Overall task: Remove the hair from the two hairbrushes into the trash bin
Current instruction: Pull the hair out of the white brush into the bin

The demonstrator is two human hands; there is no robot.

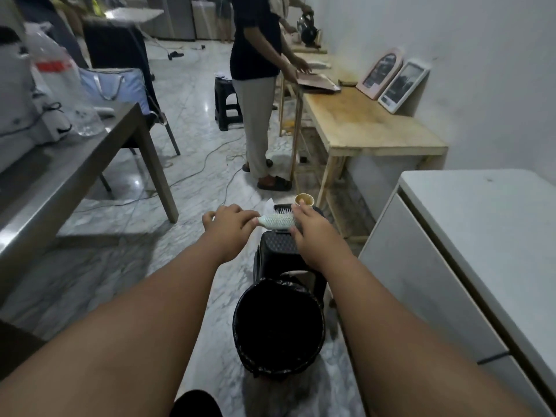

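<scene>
A white hairbrush (276, 221) is held level above a black plastic stool (278, 245). My left hand (228, 225) grips its handle end. My right hand (313, 233) covers the bristle end, fingers curled over the head. Behind the white one, the pale bristles of a second, dark brush (282, 209) stick up; whether it lies on the stool I cannot tell. The trash bin (278, 326), lined with a black bag, stands on the floor in front of the stool, below my forearms. Hair on the brushes is too small to make out.
A paper cup (304, 200) sits at the stool's far edge. A white cabinet (469, 236) stands close on the right, a grey metal table (75, 176) on the left. A person (258, 85) works at a wooden bench (370, 124) ahead. Cables trail over the marble floor.
</scene>
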